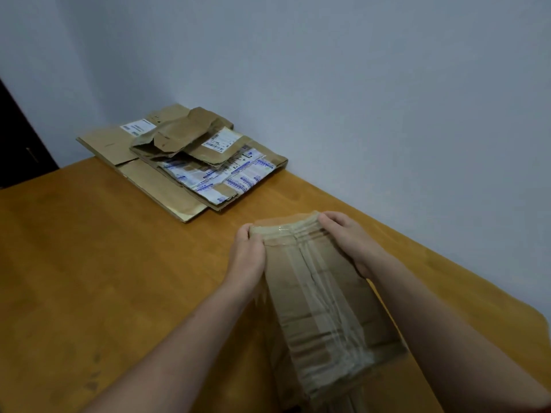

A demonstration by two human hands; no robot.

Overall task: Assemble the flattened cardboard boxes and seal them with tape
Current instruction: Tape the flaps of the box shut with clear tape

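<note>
A long brown cardboard box point(325, 296) with clear tape along its top seam lies on the wooden table point(119, 278), stretching from its far end toward me. My left hand point(249, 257) grips the far left corner of the box, fingers curled over its end. My right hand point(348, 236) grips the far right corner, with its fingertips over the top edge. A stack of flattened cardboard boxes point(185, 156) with white shipping labels lies at the table's far corner by the wall. No tape roll is in view.
A pale wall point(357, 99) runs along the table's right and far sides. A dark doorway or cabinet point(18, 138) stands at the far left. Bare tabletop spreads to the left of the box.
</note>
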